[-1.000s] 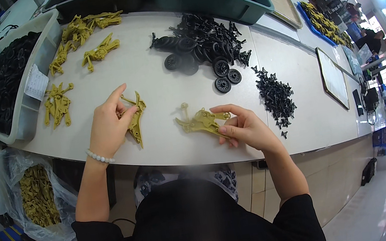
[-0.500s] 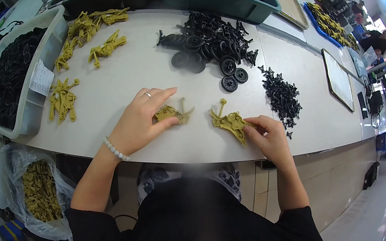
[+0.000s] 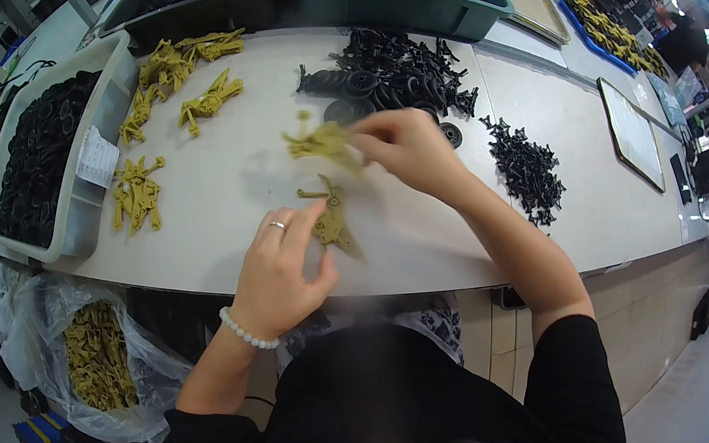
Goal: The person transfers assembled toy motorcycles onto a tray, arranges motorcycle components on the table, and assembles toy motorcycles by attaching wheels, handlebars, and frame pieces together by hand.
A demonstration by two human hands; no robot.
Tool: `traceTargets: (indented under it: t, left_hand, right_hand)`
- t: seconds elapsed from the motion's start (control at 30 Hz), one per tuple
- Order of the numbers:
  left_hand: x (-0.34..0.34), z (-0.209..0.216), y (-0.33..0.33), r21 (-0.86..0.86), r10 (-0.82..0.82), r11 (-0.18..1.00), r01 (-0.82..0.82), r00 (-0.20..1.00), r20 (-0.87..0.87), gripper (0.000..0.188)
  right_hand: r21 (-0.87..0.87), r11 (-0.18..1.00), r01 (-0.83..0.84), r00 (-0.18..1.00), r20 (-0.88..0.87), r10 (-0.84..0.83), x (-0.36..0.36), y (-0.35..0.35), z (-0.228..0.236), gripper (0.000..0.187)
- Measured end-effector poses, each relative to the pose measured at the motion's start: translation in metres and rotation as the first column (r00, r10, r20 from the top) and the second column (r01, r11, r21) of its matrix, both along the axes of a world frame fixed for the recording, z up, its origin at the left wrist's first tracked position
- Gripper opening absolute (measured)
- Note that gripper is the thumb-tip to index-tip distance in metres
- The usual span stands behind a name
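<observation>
My right hand [image 3: 412,147] reaches across to the middle of the table. Its fingers are closed on a yellow plastic part [image 3: 326,141], blurred by motion and raised a little above the tabletop. Just below it, a second yellow plastic part [image 3: 333,221] with a thin arm and pointed ends sits beside my left hand [image 3: 283,264]. The thumb and index finger of that hand are spread apart at the part's left edge, the index fingertip close to or touching it. Behind my right hand lies a pile of black wheels and small black pieces [image 3: 391,69].
More yellow parts [image 3: 213,100] lie at the back left. A pale bin [image 3: 66,223] of black rings stands left; a green bin [image 3: 395,0] of black pieces stands behind. Small black pieces [image 3: 526,173] are heaped at right. A plastic bag [image 3: 148,344] of yellow parts hangs below the table's left edge.
My right hand has swung left and away from me, carrying its yellow part. My left hand has come nearer and rightward; the other yellow part now points toward me beside it.
</observation>
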State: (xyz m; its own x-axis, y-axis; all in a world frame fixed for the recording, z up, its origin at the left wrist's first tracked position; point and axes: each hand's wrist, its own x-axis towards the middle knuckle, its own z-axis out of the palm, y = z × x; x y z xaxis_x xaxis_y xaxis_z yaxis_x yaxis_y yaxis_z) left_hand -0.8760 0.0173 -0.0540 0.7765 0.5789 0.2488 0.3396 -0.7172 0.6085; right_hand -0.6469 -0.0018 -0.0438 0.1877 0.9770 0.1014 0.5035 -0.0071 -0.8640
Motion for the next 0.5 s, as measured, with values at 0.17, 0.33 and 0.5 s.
traceTargets:
  t: [0.17,0.33,0.5]
  left_hand:
    - [0.004,-0.007,0.006,0.345,-0.235,0.907,0.242,0.970,-0.063,0.044]
    - [0.022,-0.021,-0.010,0.298,-0.268,0.914,0.275,0.961,-0.062,0.034]
    - [0.052,-0.032,-0.029,0.287,-0.209,0.938,0.193,0.977,0.027,0.031]
  right_hand:
    - [0.024,0.996,-0.087,0.980,0.184,0.081,-0.028,0.060,-0.019,0.028]
    - [0.050,0.997,-0.055,0.949,0.313,0.036,-0.024,0.040,-0.006,0.029]
    - [0.104,0.988,0.112,0.886,0.440,-0.147,0.043,-0.029,0.007,0.015]
